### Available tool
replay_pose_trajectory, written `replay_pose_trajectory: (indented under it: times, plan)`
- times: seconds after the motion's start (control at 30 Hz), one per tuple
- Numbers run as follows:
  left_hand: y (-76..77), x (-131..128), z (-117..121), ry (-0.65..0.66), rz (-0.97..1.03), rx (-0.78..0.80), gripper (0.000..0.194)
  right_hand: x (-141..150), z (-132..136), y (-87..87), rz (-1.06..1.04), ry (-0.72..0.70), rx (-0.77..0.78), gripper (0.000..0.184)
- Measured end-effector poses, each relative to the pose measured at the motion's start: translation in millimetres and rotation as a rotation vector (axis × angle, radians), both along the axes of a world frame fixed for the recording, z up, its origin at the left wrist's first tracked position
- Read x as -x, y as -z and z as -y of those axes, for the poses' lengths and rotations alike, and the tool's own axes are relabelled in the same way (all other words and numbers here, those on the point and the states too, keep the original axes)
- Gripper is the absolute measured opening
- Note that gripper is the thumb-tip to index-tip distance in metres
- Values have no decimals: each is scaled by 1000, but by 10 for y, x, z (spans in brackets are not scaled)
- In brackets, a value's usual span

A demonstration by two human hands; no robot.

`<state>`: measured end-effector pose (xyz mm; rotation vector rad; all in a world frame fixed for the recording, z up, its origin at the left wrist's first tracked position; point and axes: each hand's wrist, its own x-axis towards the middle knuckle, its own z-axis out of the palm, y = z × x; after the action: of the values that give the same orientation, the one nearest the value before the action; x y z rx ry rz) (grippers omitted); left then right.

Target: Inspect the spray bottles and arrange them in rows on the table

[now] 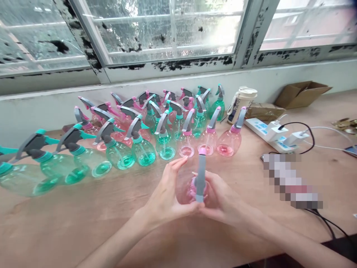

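Observation:
Between my two hands, near the middle of the table, stands a pink spray bottle [201, 173] with a grey spray head and a pink nozzle tip that points away from me. My left hand [167, 191] curves around the left side of its clear pink body, thumb in front. From the right, my right hand [221, 195] closes around the bottle near its pink collar, its thumb meeting the left one. The bottle's base is hidden. Just beyond are more pink spray bottles [230, 142], and green spray bottles [143, 150] line up to the left.
Several rows of spray bottles reach back to the window wall [167, 78]. At the right are a lidded cup [242, 104], cardboard boxes [301, 95], a white power strip [270, 134] with chargers and cables, and a blurred-out device [292, 182] on the wooden table [83, 223].

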<state>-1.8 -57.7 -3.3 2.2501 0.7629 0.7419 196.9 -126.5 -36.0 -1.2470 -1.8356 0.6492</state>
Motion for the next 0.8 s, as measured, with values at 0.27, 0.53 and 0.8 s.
replay_pose_trajectory:
  times: [0.27,0.53,0.8]
  plan:
    - [354,311,103,-219,-154,314,44,-1328,200,103,336,454,0,51]
    - [357,375,101,-460,-106,400,35,-1997,-146,53,376,549,50,55]
    - [367,327,-72,-496,-137,392,38,-2129,-324,-141,375,589,163,67]
